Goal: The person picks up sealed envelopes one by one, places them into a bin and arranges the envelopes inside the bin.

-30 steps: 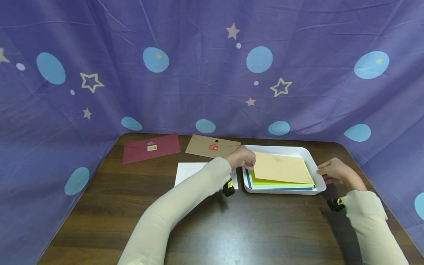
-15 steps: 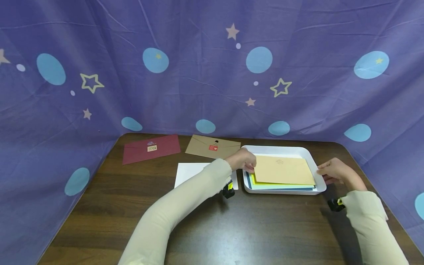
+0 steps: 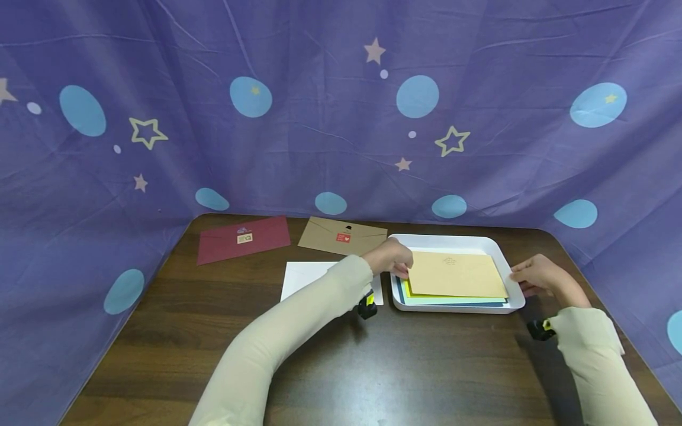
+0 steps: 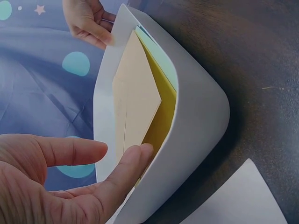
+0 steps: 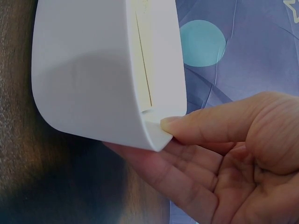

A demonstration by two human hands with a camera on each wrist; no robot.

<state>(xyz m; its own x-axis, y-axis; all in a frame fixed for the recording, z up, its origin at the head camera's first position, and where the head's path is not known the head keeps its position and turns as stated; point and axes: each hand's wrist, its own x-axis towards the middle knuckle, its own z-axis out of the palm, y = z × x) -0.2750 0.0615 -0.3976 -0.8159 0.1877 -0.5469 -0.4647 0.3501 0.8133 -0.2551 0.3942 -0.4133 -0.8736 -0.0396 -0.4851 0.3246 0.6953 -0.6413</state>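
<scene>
Dark wood-grain tabletop is bearing a white, round-cornered tray; the right hand is pinching its rim. The left hand, thumb and fingers parted, is apparently settling a buff paper envelope inside; next calls for easing clear.

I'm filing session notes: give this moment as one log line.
left hand: by cream envelope, not pinching | right hand: pinching tray | cream envelope: in tray | red envelope, brown envelope: on table
</scene>
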